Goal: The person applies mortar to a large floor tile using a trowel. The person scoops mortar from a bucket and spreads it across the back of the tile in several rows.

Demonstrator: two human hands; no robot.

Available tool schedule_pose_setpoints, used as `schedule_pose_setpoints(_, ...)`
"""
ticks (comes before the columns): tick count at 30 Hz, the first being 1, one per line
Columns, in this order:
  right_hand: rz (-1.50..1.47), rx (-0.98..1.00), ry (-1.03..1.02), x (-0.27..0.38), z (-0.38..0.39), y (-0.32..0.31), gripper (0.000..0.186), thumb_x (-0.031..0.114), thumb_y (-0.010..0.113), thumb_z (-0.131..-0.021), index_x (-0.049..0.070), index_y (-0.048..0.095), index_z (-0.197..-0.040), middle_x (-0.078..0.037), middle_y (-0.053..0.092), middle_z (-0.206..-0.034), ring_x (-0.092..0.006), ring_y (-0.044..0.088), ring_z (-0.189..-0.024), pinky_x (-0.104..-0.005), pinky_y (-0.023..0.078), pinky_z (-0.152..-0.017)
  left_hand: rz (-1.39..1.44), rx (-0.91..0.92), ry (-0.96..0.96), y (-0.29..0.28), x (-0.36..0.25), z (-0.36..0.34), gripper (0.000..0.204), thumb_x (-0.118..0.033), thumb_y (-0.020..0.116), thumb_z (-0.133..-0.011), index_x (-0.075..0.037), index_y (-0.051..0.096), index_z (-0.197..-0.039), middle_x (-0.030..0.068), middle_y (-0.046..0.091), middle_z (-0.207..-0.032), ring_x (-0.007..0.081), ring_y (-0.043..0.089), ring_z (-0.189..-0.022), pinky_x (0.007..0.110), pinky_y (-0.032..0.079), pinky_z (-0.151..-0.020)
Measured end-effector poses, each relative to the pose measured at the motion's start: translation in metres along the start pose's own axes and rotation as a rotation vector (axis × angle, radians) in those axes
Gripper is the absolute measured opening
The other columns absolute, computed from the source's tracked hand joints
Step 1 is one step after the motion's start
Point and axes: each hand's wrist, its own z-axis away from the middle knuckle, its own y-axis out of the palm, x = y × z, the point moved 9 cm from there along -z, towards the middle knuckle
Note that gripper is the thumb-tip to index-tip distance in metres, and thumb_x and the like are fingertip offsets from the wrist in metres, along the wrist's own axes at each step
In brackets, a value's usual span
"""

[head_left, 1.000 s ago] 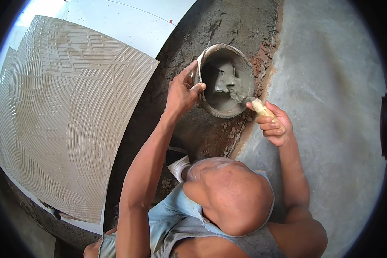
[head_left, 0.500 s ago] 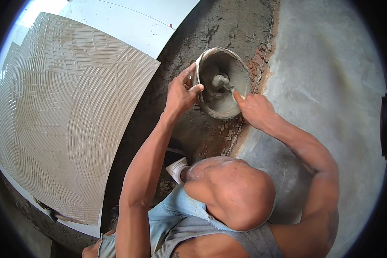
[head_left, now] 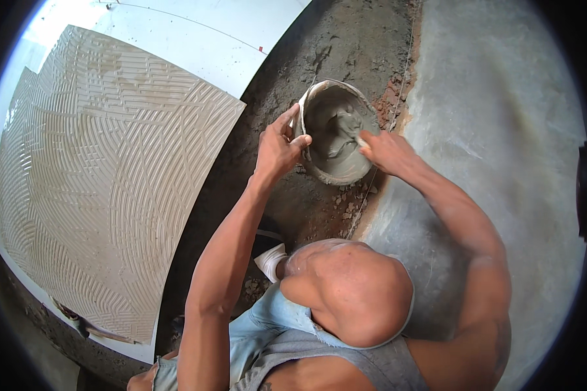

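Note:
A mortar-crusted bucket (head_left: 339,179) stands tilted in front of me, with wet grey mortar (head_left: 329,124) inside. My left hand (head_left: 282,146) grips its left rim, thumb at the inner edge and fingers outside. Over the right rim, my right hand (head_left: 388,153) is closed round the end of a mortar-coated hand tool (head_left: 355,137). The tool's far part is sunk in the mortar, so its kind does not show.
To the left lies a large panel coated with combed, ridged adhesive (head_left: 111,169). White slabs (head_left: 209,26) lie beyond it. A string line (head_left: 407,55) runs between rough screed (head_left: 359,32) and smooth concrete floor (head_left: 489,130). My bent knee (head_left: 359,287) is close below the bucket.
The right hand has shifted the tool through the mortar; the raised lump has folded down and spread. The left hand keeps its hold on the rim. The whole view has shifted slightly.

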Motion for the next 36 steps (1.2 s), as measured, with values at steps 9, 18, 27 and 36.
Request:
schedule_pose_setpoints(9, 0.039, 0.094, -0.037, 0.032, 0.050, -0.019, 0.039, 0.030, 0.062, -0.098, 0.005, 0.054, -0.127, -0.024, 0.069, -0.075, -0.0450, 0.069, -0.073, -0.0538, 0.056, -0.069, 0.085, -0.029, -0.004, -0.004, 0.009, 0.003, 0.071, -0.006, 0.078, -0.084, -0.010, 0.051, -0.150, -0.0009, 0.051, -0.072, 0.0093, 0.052, -0.062, 0.031, 0.047, -0.057)
schedule_pose_setpoints(18, -0.138, 0.132, -0.135, 0.046, 0.020, 0.009, 0.039, 0.034, 0.060, -0.100, 0.007, 0.059, -0.128, -0.022, 0.073, -0.095, -0.0438, 0.070, -0.088, -0.0519, 0.055, -0.081, -0.048, -0.016, 0.061, 0.006, 0.009, 0.001, 0.072, -0.003, 0.077, -0.086, -0.011, 0.049, -0.152, -0.0005, 0.051, -0.069, 0.0087, 0.054, -0.063, 0.032, 0.049, -0.054)
schedule_pose_setpoints(27, -0.145, 0.008, -0.103, 0.048, 0.002, -0.011, 0.038, 0.035, 0.060, -0.101, 0.007, 0.065, -0.125, -0.025, 0.072, -0.092, -0.0399, 0.071, -0.088, -0.0512, 0.055, -0.079, 0.042, -0.007, -0.010, 0.008, 0.015, 0.000, 0.072, -0.003, 0.078, -0.085, -0.011, 0.051, -0.151, -0.0027, 0.048, -0.070, 0.0080, 0.050, -0.063, 0.031, 0.049, -0.056)
schedule_pose_setpoints(36, -0.425, 0.127, -0.175, 0.040, -0.013, -0.020, 0.032, 0.031, 0.061, -0.099, 0.006, 0.065, -0.119, -0.015, 0.067, -0.078, -0.0304, 0.067, -0.067, -0.0433, 0.053, -0.062, 0.124, -0.006, -0.071, -0.001, 0.016, 0.007, 0.073, -0.006, 0.081, -0.081, -0.009, 0.053, -0.148, 0.0037, 0.060, -0.075, 0.0126, 0.055, -0.066, 0.031, 0.049, -0.064)
